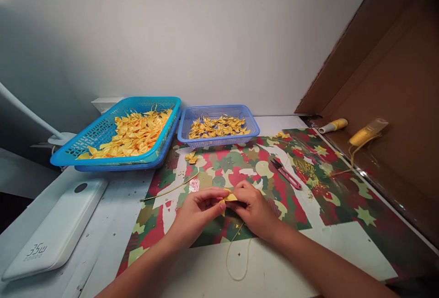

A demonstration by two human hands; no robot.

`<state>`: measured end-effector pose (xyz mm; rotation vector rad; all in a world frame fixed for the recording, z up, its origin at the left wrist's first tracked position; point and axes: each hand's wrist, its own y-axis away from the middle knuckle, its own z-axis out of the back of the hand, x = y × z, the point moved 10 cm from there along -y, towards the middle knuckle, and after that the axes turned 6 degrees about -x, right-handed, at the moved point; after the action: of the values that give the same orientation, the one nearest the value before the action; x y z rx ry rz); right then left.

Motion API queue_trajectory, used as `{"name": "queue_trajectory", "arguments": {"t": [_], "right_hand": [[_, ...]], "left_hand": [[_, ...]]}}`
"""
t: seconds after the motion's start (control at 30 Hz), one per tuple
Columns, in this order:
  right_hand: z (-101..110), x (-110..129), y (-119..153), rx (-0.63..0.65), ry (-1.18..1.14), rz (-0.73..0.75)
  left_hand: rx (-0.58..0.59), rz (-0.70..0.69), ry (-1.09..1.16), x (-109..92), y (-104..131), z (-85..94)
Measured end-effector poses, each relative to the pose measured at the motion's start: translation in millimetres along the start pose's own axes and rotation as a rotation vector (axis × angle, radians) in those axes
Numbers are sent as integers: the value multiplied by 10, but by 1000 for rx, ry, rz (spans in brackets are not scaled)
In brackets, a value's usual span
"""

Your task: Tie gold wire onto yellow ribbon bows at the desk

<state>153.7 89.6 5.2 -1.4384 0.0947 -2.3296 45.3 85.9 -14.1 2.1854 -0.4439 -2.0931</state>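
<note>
A small yellow ribbon bow [230,197] is pinched between my two hands above the patterned sheet [219,174]. My left hand [202,208] holds its left side with thumb and index finger. At the bow's right side, the fingers of my right hand [254,206] are closed on it, partly hiding it. A thin yellow cord [236,279] hangs in a loop below my hands. Another bow [191,157] lies on the sheet beyond my left hand, and a gold cord [169,192] lies nearer to it.
Yellow bows fill a blue basket [73,151] at left and a smaller purple-blue basket [219,141] at centre back. Pink-handled snips [288,175] lie right of centre, beside gold bits [308,172]. A white power bank [58,229] is at left; yellow thread spools [361,137] sit at right.
</note>
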Motion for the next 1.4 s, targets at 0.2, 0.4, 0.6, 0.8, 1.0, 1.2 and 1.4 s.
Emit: {"name": "queue_trajectory", "arguments": {"t": [0.2,0.4,0.6,0.8,1.0,1.2,1.4], "right_hand": [[-5,-11,-4,10,-5,-16],[-1,-9,1,18,-4,-33],[3,-9,-5,14,3,-37],[11,3,-14,11,16,-37],[18,4,-11,10,18,-32],[18,6,-10,4,12,-27],[13,6,-14,6,24,-33]], "left_hand": [[1,73,18,93,-21,14],[12,156,69,211,-20,37],[23,175,94,245,-26,27],[8,176,81,228,-32,36],[20,184,75,219,-17,29],[14,177,74,233,-33,24],[14,190,90,237,-28,5]]}}
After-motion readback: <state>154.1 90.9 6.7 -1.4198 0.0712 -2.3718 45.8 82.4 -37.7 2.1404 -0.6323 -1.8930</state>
